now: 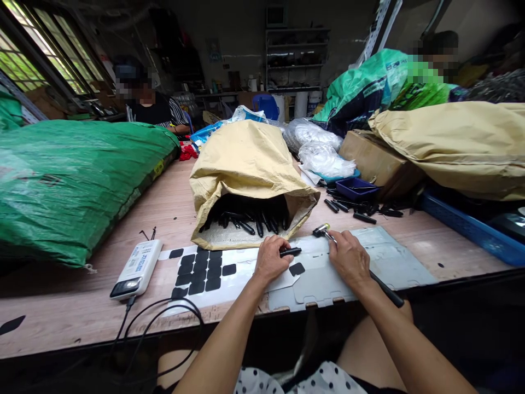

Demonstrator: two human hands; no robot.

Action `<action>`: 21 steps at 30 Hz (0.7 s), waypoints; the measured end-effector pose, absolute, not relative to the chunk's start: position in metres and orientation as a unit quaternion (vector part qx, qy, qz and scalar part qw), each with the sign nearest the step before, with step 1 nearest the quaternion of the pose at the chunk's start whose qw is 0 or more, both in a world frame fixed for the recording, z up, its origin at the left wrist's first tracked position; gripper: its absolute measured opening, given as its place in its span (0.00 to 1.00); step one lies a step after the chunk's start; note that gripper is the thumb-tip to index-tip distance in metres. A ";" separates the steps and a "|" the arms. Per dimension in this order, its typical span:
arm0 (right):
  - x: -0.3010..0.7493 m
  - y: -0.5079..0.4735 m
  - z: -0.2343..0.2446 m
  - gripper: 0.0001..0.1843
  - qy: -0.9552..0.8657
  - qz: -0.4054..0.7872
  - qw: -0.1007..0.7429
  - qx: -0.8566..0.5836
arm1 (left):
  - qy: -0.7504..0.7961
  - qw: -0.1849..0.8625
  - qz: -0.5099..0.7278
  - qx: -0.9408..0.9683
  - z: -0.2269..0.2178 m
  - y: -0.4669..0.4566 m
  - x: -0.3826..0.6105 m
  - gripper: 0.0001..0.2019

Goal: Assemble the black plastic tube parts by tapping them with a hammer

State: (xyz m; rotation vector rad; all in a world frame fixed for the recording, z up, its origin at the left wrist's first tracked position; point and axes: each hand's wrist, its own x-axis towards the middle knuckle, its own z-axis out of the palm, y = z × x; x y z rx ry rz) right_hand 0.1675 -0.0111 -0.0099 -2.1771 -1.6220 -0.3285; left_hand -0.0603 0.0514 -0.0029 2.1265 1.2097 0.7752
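Note:
My left hand (272,259) is closed on a short black pen-like tube (291,251) just above the grey board (394,257). A small hammer (321,230) is gripped in my right hand (348,258); its metal head points left and its black handle (385,288) sticks out behind the wrist. Beyond my hands lies a tan sack (250,158), its mouth facing me, with many black tubes (262,221) inside. Left of my left hand, rounded black squares (199,273) stand in rows on a white sheet (229,290). One loose black square (297,268) lies near my left hand.
A white power bank (137,268) with a black cable stands at left, before a large green sack (74,180). Loose black tubes (364,218), a dark blue tray (356,187), a cardboard box (377,158) and a blue basket (463,224) are at right. Two people sit across the table.

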 end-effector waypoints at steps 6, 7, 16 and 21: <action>0.162 -0.010 -0.014 0.17 -0.582 -0.165 0.172 -0.777 | 0.446 0.295 0.291 0.793 -0.001 0.051 -0.062 0.04; 0.162 -0.010 -0.014 0.17 -0.583 -0.168 0.171 -0.776 | 0.443 0.297 0.292 0.794 -0.001 0.051 -0.063 0.03; 0.162 -0.011 -0.013 0.17 -0.583 -0.175 0.169 -0.775 | 0.438 0.272 0.277 0.811 0.000 0.051 -0.064 0.14; 0.161 -0.012 -0.012 0.17 -0.583 -0.176 0.170 -0.775 | 0.441 0.256 0.266 0.818 0.000 0.051 -0.064 0.16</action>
